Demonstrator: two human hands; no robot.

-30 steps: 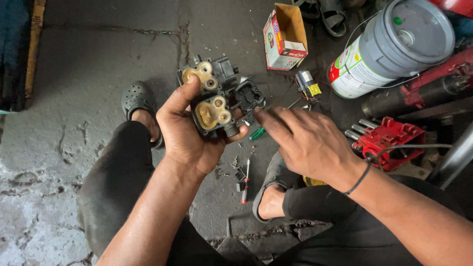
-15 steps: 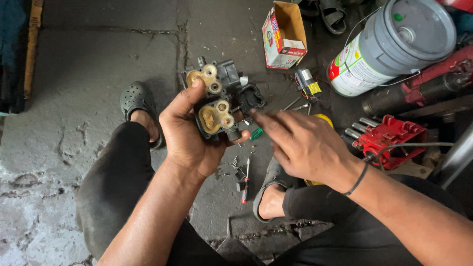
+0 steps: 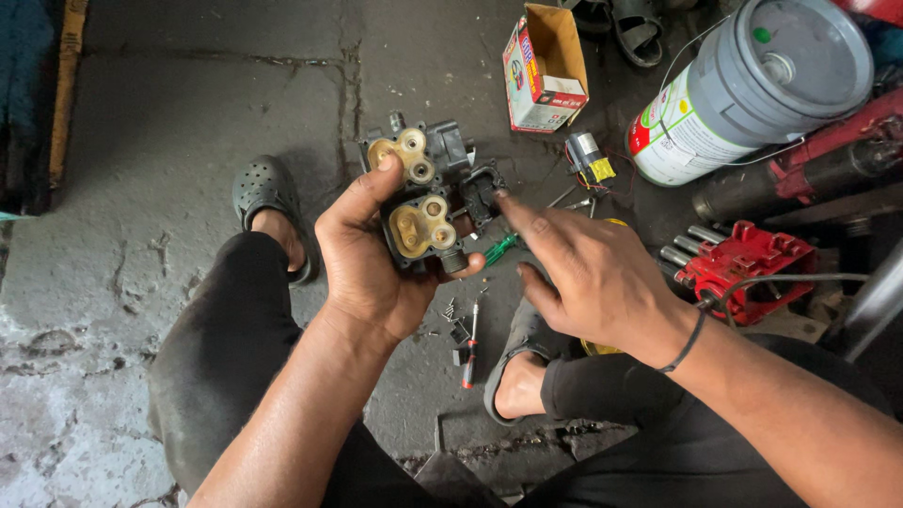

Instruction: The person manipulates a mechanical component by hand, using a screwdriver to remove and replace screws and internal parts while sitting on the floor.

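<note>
My left hand grips a dark metal pump block with two brass-coloured valve faces, held up over the concrete floor. The thumb lies along the left side of the block. My right hand is beside it on the right, fingers spread, with the index fingertip touching the block's black right-hand part. That hand holds nothing. A black band circles the right wrist.
On the floor below lie a red-handled screwdriver, a green-handled tool and small screws. An open cardboard box, a grey pail, a red machine part and a small yellow-and-silver part sit at the right. My sandalled feet rest below.
My left hand has turned and raised the pump block slightly. My right hand has moved up, its index finger now reaching the block's right side.
</note>
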